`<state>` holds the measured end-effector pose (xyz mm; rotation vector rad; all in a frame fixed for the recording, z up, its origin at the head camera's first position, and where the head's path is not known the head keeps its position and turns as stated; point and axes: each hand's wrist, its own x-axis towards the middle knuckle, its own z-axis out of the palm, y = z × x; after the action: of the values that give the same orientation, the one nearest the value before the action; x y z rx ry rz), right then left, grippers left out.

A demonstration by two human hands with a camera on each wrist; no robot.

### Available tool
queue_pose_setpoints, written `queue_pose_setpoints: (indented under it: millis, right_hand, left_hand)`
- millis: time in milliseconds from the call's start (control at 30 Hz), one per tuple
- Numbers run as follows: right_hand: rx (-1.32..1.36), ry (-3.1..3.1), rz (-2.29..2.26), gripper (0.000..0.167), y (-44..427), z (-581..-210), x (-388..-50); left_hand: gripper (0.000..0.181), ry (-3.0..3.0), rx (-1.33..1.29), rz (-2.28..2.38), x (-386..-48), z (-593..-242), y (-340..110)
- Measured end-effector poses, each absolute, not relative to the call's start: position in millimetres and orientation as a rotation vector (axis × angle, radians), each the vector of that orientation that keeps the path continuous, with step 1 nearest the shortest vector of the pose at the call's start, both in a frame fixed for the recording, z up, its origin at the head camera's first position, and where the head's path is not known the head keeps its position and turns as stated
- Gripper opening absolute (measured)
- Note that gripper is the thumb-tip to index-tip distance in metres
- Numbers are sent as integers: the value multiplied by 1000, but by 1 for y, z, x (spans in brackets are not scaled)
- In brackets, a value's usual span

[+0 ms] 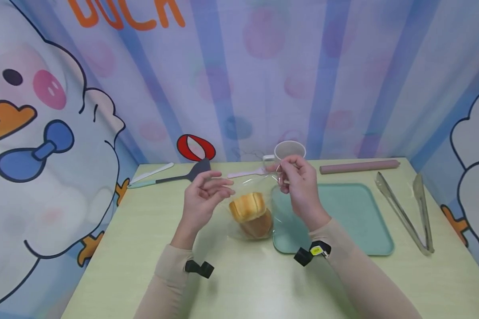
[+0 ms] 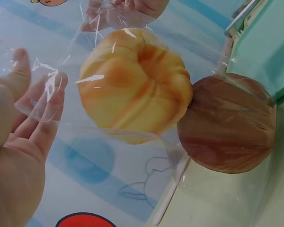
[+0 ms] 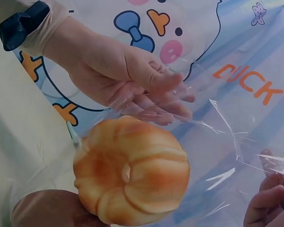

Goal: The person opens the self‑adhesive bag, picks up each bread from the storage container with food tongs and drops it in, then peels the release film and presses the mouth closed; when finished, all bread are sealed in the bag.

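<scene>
A clear plastic bag [image 3: 221, 179] hangs between the hands, its upper edge spread between them. Inside it are a golden ring-shaped bread [image 1: 247, 207] and, lower down, a round brown bun [image 1: 257, 225]. My right hand [image 1: 302, 188] pinches the bag's edge on the right between thumb and fingers. On the left, my left hand [image 1: 201, 199] touches the film with its fingers; in the left wrist view the thumb stands apart from the fairly straight fingers. The bag's bottom lies close to the tabletop; contact is hard to tell.
A green tray [image 1: 343, 217] lies at right, partly under the right arm. Behind stand a white mug [image 1: 289, 149], a pale pink fork-like utensil [image 1: 245, 173] and a pink rolling pin [image 1: 359, 166]. Tongs [image 1: 403, 217] lie far right; a spatula [image 1: 171, 179] and white knife [image 1: 151, 173] back left.
</scene>
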<state>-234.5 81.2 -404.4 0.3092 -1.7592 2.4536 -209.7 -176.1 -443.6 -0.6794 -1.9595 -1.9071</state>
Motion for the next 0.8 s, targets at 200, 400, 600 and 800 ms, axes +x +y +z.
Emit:
queue_pose_setpoints:
  millis: [200,400,600,800]
  right_hand:
    - [383,-1724,2590,13,86,-404,-238]
    - [636,-1646,2703,17,95,-413,-240]
    - [610,-1980,2383,31,102,-423,-245]
    - [542,-2134,2195,25,104,-421,-247]
  left_hand:
    - [14,-1945,-555,-1951,-210,-445,-179]
    - [19,-1907,-452,-1998,-209,-442,-178]
    - [26,-1923,-436,-1993,-207,-438,-181]
    - [24,-2027,-444,-1942,-207,-445,-192]
